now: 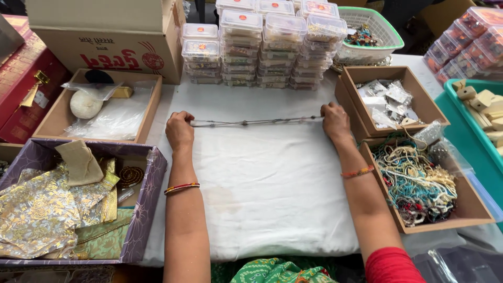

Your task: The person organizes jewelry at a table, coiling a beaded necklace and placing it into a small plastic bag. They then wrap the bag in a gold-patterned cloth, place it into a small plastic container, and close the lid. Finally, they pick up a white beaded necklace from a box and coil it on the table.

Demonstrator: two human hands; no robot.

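- The left hand (179, 130) pinches one end of a thin beaded strand (257, 122) in a closed grip; the right hand (334, 120) is closed on the other end, so the strand lies stretched straight between them, low over the white cloth (262, 188)
- Whether the strand touches the cloth or hangs just above it cannot be told
- Judged from the taut line, a harder pull could snap the strand or slide beads off an end; either grip loosening would let it spring and curl
- The fingertips are folded under both hands, so how each end is pinched is hidden, as is any knot or clasp
- The strand looks to lie inside a clear sleeve near the right hand, but that is too fine to be sure of
- Loose beads would likely roll off the cloth toward the box of tangled necklaces (419, 183) just beside the right forearm, where they would be hard to find
- The stacked clear tubs (262, 47) stand near, beyond the strand; a forward jerk of the hands could knock them
- The box of small packets (390, 99) sits just right of the right hand; its contents are hard to make out
- The purple tray of gold fabric (68, 209) on the left is cut off by the frame edge
- The surface under the cloth is hidden
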